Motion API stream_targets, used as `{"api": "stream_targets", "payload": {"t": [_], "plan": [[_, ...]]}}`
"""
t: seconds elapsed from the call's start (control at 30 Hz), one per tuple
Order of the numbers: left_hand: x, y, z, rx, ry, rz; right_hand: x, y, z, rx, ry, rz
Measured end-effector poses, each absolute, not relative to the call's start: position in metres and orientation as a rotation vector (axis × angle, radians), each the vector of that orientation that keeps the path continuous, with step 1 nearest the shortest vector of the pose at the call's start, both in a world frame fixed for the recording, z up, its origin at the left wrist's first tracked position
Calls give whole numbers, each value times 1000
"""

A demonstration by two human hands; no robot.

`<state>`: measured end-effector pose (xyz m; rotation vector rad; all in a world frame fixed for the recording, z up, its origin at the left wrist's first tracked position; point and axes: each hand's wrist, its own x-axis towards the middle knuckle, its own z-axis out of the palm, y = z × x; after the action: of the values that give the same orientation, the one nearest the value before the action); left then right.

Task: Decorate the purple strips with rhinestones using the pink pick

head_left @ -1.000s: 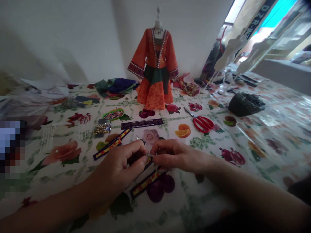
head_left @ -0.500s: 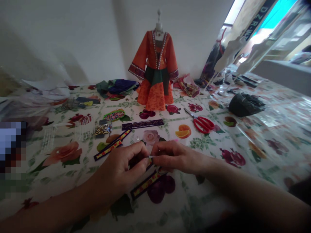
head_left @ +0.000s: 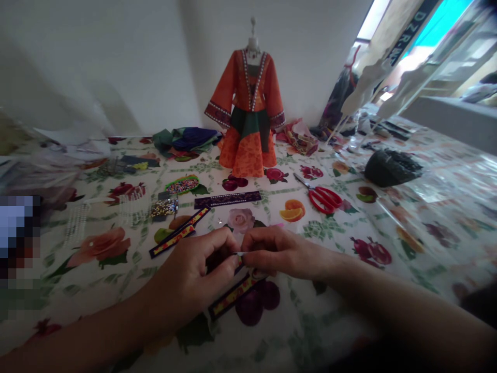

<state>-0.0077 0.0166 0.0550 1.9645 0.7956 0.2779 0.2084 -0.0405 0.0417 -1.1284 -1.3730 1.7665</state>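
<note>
"What's the room like?"

"A grey wall (head_left: 116, 62) behind, a bright opening at the far right. Then a table under a fruit-and-flower cloth (head_left: 279, 311), glossy towards the right."

"What's standing on it?"

"A doll form in an orange outfit (head_left: 267, 83), near the wall; white torso forms (head_left: 365, 85) off to the right."

"And the hands?"

"Left hand (head_left: 215, 256) and right hand (head_left: 275, 248) nearly meet, fingers curled, thumbs and fingertips pinching a tiny piece."

"Smaller things?"

"Red-handled scissors (head_left: 326, 199) lie beyond the right hand; a yellow-patterned strip (head_left: 233, 298) lies just below both hands; beads (head_left: 182, 184) sit farther left."

"Smallest?"

"That pale sliver (head_left: 239, 253) between the fingertips, too blurred to name."
</note>
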Motion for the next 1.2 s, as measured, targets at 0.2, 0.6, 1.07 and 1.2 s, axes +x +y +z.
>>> {"api": "stream_targets", "payload": {"t": [0.2, 0.6, 1.07, 1.2], "plan": [[-9, 15, 57, 1951, 783, 262, 208, -41, 40, -1114, -1393, 1725], [-5, 16, 55, 1845, 810, 266, 205, -43, 42, -1115, -1421, 1690], [-5, 20, 56, 1871, 826, 267, 204, -43, 39, -1153, -1413, 1658], [-4, 18, 60, 1871, 829, 260, 205, -43, 36, -1134, -1430, 1629]]}}
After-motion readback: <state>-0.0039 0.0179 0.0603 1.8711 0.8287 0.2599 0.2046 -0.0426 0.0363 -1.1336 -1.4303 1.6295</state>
